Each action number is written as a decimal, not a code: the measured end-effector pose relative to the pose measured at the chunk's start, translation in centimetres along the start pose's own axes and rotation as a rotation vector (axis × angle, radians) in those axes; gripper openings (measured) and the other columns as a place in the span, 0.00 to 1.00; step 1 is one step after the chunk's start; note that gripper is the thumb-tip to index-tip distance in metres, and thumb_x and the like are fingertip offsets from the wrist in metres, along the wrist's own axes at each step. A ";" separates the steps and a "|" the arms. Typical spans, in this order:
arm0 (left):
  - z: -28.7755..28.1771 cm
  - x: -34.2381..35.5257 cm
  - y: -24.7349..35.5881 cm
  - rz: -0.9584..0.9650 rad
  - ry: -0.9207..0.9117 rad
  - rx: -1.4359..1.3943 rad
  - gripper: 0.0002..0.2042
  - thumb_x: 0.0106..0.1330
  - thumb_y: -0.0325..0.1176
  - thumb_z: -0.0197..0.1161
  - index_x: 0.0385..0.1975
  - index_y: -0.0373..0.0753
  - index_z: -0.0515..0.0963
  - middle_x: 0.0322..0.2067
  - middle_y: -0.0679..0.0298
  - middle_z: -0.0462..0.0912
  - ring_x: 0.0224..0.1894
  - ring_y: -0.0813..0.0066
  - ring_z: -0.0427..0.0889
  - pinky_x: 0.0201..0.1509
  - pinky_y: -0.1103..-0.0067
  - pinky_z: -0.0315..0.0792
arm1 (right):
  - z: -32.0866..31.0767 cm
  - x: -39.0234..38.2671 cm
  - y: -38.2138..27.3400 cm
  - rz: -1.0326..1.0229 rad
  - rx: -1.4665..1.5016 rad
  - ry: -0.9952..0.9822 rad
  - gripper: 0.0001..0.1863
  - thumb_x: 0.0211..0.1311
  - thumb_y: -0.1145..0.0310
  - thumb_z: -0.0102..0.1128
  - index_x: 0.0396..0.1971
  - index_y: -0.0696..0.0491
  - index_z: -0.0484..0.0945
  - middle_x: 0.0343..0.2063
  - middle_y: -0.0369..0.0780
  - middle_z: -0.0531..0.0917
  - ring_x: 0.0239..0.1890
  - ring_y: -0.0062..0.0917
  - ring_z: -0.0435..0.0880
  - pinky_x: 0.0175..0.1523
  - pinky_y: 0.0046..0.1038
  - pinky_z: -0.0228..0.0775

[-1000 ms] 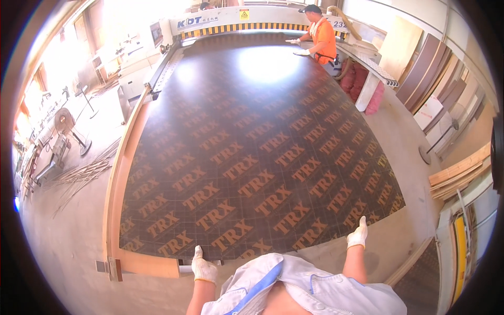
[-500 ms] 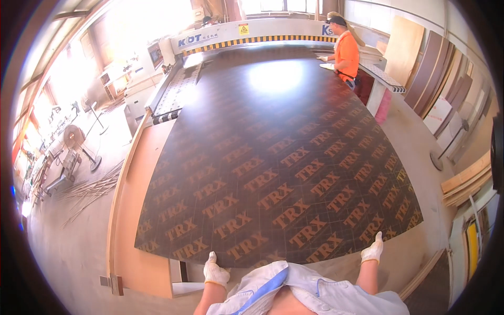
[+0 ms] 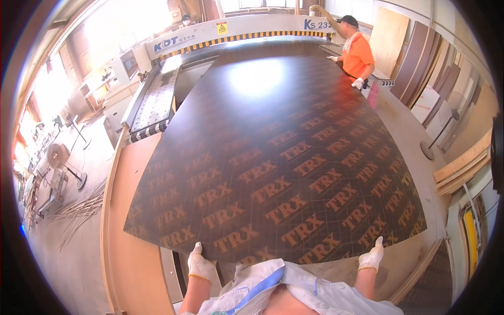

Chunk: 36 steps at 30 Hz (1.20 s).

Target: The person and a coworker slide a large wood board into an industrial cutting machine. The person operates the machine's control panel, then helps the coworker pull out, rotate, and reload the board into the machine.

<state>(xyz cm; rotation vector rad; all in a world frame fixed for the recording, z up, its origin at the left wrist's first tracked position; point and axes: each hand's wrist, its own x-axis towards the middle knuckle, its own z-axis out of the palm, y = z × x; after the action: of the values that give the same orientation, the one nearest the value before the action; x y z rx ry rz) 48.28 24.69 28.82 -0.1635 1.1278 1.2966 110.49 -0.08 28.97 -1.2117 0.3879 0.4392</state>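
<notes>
A large dark brown film-faced plywood sheet (image 3: 226,157), printed all over with orange lettering, stretches from my body toward the machine. My left hand (image 3: 201,262), in a white knit glove, grips its near edge at the left with the thumb on top. Farther right along that edge, my gloved right hand (image 3: 371,255) grips it the same way. The sheet hides the fingers of both hands underneath. At the far right side, a co-worker (image 3: 358,58) in an orange shirt has gloved hands at the sheet's edge.
A panel saw (image 3: 241,38) with a striped beam spans the back; its perforated table (image 3: 152,102) shows at left. A pale board (image 3: 131,262) lies beside the sheet. A fan (image 3: 56,156) and wood strips (image 3: 84,210) stand or lie left. Stacked planks (image 3: 464,170) are at right.
The sheet has shifted right relative to the saw, baring more of its left table and a gap. The co-worker has turned and lowered one hand along the sheet's edge. My hands keep their grip.
</notes>
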 end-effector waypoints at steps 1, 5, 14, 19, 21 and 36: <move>1.6 0.7 1.2 0.003 -0.010 0.009 0.17 0.98 0.40 0.65 0.76 0.40 0.84 0.73 0.55 0.92 0.73 0.49 0.93 0.79 0.44 0.90 | 1.1 -0.8 0.0 0.019 0.048 -0.017 0.48 0.94 0.44 0.71 0.95 0.62 0.67 0.95 0.50 0.70 0.94 0.50 0.70 0.98 0.60 0.58; 10.7 4.8 7.4 0.029 0.005 0.042 0.17 0.98 0.38 0.65 0.76 0.38 0.84 0.73 0.53 0.92 0.72 0.47 0.94 0.76 0.46 0.93 | 8.2 -4.1 -1.0 0.001 0.159 -0.063 0.40 0.96 0.48 0.69 0.89 0.63 0.75 0.87 0.49 0.82 0.85 0.49 0.82 0.91 0.55 0.73; 23.5 23.9 23.1 -0.007 -0.249 0.113 0.19 0.93 0.41 0.70 0.74 0.38 0.86 0.73 0.54 0.93 0.68 0.50 0.95 0.77 0.52 0.91 | 24.4 -20.3 10.7 0.171 0.168 -0.327 0.40 0.92 0.37 0.73 0.84 0.55 0.84 0.79 0.46 0.90 0.77 0.48 0.89 0.84 0.53 0.82; 28.7 23.9 16.8 -0.195 -0.313 0.245 0.23 0.91 0.48 0.74 0.73 0.39 0.89 0.70 0.57 0.95 0.67 0.58 0.92 0.76 0.58 0.86 | 32.3 -25.9 20.5 0.692 0.307 -0.441 0.44 0.85 0.28 0.77 0.74 0.56 0.88 0.72 0.47 0.94 0.71 0.49 0.92 0.83 0.55 0.86; 28.6 21.8 9.4 -0.298 -0.284 0.473 0.22 0.92 0.46 0.75 0.72 0.36 0.90 0.67 0.57 0.95 0.69 0.65 0.90 0.75 0.61 0.85 | 36.2 -28.6 24.7 0.750 -0.056 -0.311 0.48 0.83 0.24 0.75 0.73 0.58 0.86 0.67 0.54 0.94 0.67 0.53 0.93 0.77 0.59 0.90; 38.2 38.8 25.6 -0.031 -0.134 0.310 0.23 0.86 0.43 0.80 0.65 0.28 0.92 0.60 0.50 1.00 0.59 0.51 0.98 0.70 0.55 0.91 | 47.8 -19.3 27.3 0.500 -0.283 -0.412 0.33 0.84 0.52 0.86 0.74 0.57 0.85 0.67 0.49 0.89 0.65 0.46 0.90 0.73 0.49 0.88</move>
<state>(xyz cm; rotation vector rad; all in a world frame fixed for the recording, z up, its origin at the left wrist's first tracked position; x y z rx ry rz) 43.35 84.56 31.69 0.1333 1.1904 1.0734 82.34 50.94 31.49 -1.2528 0.2733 1.1857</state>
